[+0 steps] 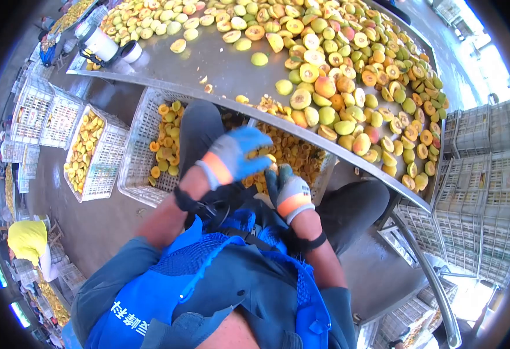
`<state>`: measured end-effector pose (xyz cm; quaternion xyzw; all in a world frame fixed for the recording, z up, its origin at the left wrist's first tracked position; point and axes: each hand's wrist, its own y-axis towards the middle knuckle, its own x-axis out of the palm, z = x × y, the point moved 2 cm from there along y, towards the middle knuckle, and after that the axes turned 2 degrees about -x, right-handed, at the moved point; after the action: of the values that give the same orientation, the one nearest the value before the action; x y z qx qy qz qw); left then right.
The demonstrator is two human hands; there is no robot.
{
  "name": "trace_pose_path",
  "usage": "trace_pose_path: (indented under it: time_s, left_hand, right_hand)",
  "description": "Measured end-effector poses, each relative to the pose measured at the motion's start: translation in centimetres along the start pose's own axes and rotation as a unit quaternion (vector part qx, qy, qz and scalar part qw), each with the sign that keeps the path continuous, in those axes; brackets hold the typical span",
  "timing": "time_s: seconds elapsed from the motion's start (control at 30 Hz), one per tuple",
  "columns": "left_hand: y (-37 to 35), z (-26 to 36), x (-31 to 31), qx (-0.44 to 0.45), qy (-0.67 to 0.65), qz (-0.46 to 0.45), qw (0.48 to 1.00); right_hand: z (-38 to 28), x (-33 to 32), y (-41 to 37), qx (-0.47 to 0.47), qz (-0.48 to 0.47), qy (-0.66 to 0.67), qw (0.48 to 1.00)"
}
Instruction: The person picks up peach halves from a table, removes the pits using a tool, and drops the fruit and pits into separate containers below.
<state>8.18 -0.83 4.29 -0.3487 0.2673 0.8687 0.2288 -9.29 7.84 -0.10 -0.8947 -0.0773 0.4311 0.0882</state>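
My left hand [239, 155], in a blue and grey glove with an orange band, is slightly blurred. Its curved fingers are apart, and I see nothing held in them. Close to its right, my gloved right hand [290, 191] has its fingers closed around a small yellowish piece of peach [274, 167], mostly hidden by the glove. Below both hands, between my knees, a crate [324, 177] holds many peach scraps [301, 152]. Just beyond is a metal table [226, 75] heaped with halved peaches [309, 72], yellow-green with some red, many showing brown centres.
Left of my knee stands a white crate [134, 157] with peach halves, and another filled crate [106, 154] is beside it. Stacked crates [470, 192] rise at the right. A white container [98, 43] lies on the table's left end. A person in yellow [27, 241] is far left.
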Motion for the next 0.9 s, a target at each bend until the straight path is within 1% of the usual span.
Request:
trace_pose_path:
  time_s: [0.07,0.17,0.27,0.3,0.4,0.43,0.53,0.57,0.67,0.7,0.77,0.8,0.83,0.87,0.9]
  left_hand:
    - [0.0,-1.5,4.3,-0.017,-0.12,-0.127,0.985]
    - [-0.1,-2.7,6.2,0.001,-0.129,-0.124,0.984]
    - [0.1,-2.2,6.9,-0.039,0.039,-0.201,0.978]
    - [0.5,-1.9,6.9,-0.03,0.052,-0.194,0.979]
    - [1.6,-2.3,7.2,-0.044,-0.011,-0.241,0.97]
    - [1.5,-2.8,7.4,-0.009,-0.044,-0.179,0.983]
    - [1.3,-3.4,7.5,0.041,-0.109,-0.116,0.986]
    - [1.6,-2.8,7.2,0.024,-0.132,-0.077,0.988]
    - [3.1,-1.4,5.8,-0.105,-0.063,0.033,0.992]
    - [4.1,-0.7,5.4,-0.136,-0.097,0.06,0.984]
    - [6.4,-1.8,5.6,-0.092,-0.083,0.091,0.988]
    - [8.7,-2.3,6.0,-0.055,-0.081,0.11,0.989]
    - [10.3,-3.4,6.5,-0.03,-0.034,0.112,0.993]
    - [11.9,-5.2,7.8,-0.055,-0.011,0.096,0.994]
    - [13.2,-7.3,9.3,-0.068,0.044,0.065,0.995]
  right_hand:
    - [0.2,-0.5,-0.4,0.004,-0.019,-0.02,1.0]
    - [0.9,-0.8,-1.2,0.017,-0.047,-0.026,0.998]
    - [1.7,0.1,-1.1,0.028,-0.08,-0.049,0.995]
    - [1.7,0.3,-1.0,0.03,-0.052,-0.033,0.998]
    - [2.1,0.1,-0.9,0.056,-0.032,-0.019,0.998]
    - [2.4,-0.3,-0.8,0.06,-0.026,-0.015,0.998]
    - [3.2,-1.3,-0.4,0.074,-0.006,-0.001,0.997]
    - [3.3,-1.1,-0.4,0.073,-0.009,-0.005,0.997]
    - [4.0,-1.0,-0.2,0.077,-0.007,0.006,0.997]
    - [4.0,-1.3,-0.2,0.089,0.0,0.039,0.995]
    - [4.1,-1.0,-0.4,0.088,0.003,0.066,0.994]
    - [4.4,-1.2,-0.2,0.088,0.02,0.074,0.993]
    - [4.5,-1.3,-0.3,0.078,0.043,0.088,0.992]
    - [4.7,-1.1,-0.6,0.07,0.065,0.1,0.99]
    - [5.2,-0.7,-0.9,0.066,0.072,0.114,0.989]
